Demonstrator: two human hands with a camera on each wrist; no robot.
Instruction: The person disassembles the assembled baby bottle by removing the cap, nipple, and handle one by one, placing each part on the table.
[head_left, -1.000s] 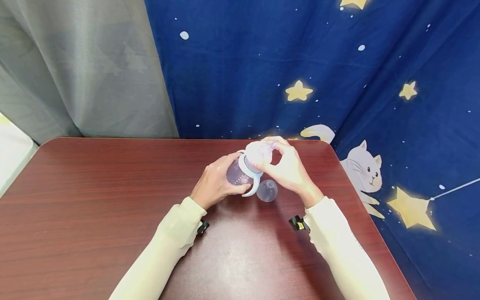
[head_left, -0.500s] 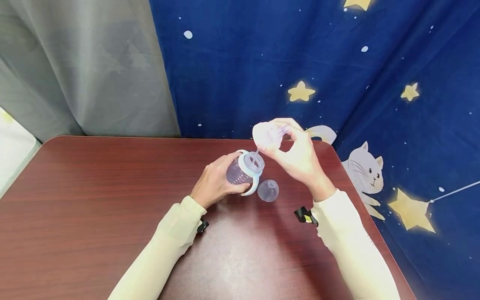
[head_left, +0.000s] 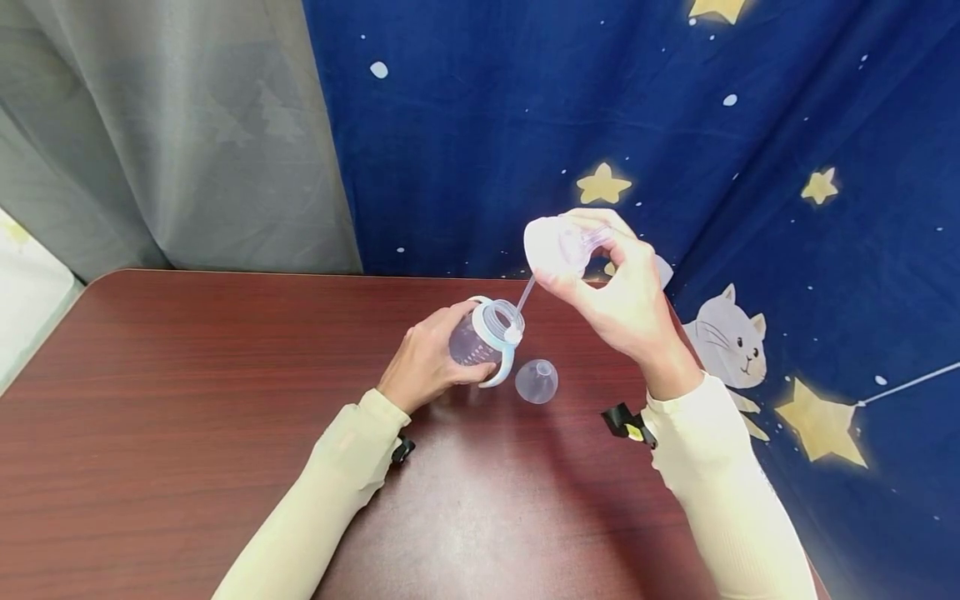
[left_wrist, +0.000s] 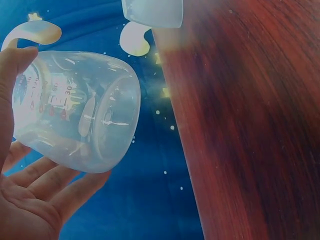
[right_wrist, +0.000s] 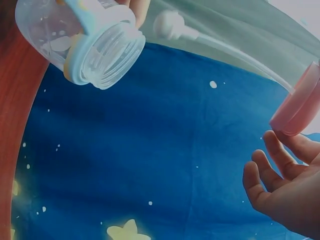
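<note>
Two hands, head view: left hand grips the tilted bottle; right hand pinches the teat top, above and right of the bottle.
One straw: hangs from the teat top, its one white ball overlapping the bottle's mouth.
Two handles: either side of the bottle's collar.
One clear dome: on the table, just right of the bottle, apart from it.
Two curtains: behind the bottle, grey curtain leftward, starry blue curtain rightward.
In the way: left hand covers part of the bottle; right hand covers part of the teat top.
Bottle, left wrist view: thumb by one handle, fingers beneath the body; one translucent piece above and right of it, cut off, kind unclear.
Bottle, right wrist view: threaded mouth uncovered; ball beside it, apart; teat top farther right, partly out of frame, over the right hand's fingertips.
</note>
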